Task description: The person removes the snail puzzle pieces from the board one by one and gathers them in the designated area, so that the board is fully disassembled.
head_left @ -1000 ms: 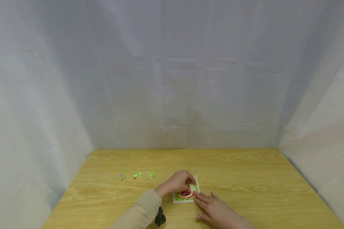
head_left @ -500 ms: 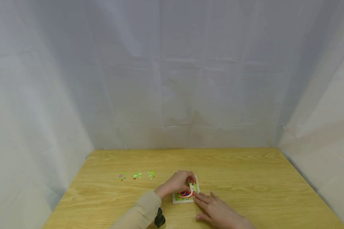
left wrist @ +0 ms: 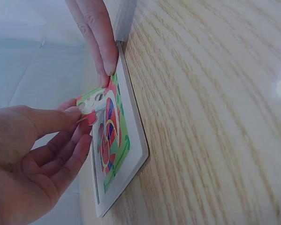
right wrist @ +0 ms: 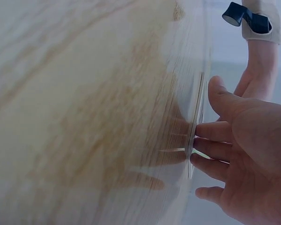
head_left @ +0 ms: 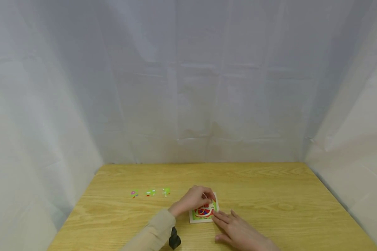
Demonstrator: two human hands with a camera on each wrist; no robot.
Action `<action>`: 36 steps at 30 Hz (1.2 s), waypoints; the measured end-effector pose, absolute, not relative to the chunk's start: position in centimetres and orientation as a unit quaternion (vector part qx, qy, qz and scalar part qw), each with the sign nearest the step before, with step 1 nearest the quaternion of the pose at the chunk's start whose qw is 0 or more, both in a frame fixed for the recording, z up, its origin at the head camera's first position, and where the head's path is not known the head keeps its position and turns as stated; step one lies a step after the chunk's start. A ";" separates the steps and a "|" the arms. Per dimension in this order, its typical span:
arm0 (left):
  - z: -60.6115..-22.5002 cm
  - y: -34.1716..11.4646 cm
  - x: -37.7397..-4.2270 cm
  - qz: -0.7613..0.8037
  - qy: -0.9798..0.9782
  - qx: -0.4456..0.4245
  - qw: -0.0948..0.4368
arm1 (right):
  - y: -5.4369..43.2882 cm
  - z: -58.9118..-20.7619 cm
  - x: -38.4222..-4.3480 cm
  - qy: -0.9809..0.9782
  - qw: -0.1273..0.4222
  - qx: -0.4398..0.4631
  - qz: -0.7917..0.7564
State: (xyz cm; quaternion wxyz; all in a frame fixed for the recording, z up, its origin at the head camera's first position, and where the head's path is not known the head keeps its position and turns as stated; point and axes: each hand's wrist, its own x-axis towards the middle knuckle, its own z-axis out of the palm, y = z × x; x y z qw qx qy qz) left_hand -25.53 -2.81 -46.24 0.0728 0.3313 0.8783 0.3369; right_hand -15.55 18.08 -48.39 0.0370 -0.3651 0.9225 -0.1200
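A small square jigsaw puzzle (head_left: pixel 196 220) with a pale frame lies on the table, its picture green, red, blue and white. Over its far part, my left hand (head_left: pixel 194 198) pinches a colourful puzzle piece (left wrist: pixel 89 104) between thumb and fingers. In the left wrist view this piece is tilted up from the picture, one end close to it. My right hand (head_left: pixel 235 228) rests its straight fingertips on the puzzle's right edge, as the right wrist view (right wrist: pixel 253 145) also shows. Part of the picture is hidden behind my left hand.
To the left on the wooden table (head_left: pixel 270 195) lie three small groups of puzzle pieces: one with a pink spot (head_left: pixel 133 192), a green-and-white group (head_left: pixel 150 192) and another green group (head_left: pixel 165 191). White sheeting (head_left: pixel 201 104) rises behind the table and at both sides.
My left hand has shifted slightly away from me and up, uncovering more of the picture's middle. My right hand has stayed at the puzzle's edge.
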 end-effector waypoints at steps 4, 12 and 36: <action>-46.3 -3.0 -25.6 0.347 0.872 0.337 0.071 | 18.0 -48.4 -15.6 0.923 0.045 -0.362 -0.121; -46.6 -3.3 -25.8 0.363 0.868 0.332 0.071 | 18.1 -48.6 -15.7 0.922 0.031 -0.370 -0.111; -46.9 -3.7 -25.9 0.389 0.868 0.302 0.065 | 17.9 -48.4 -15.7 0.922 0.014 -0.373 -0.101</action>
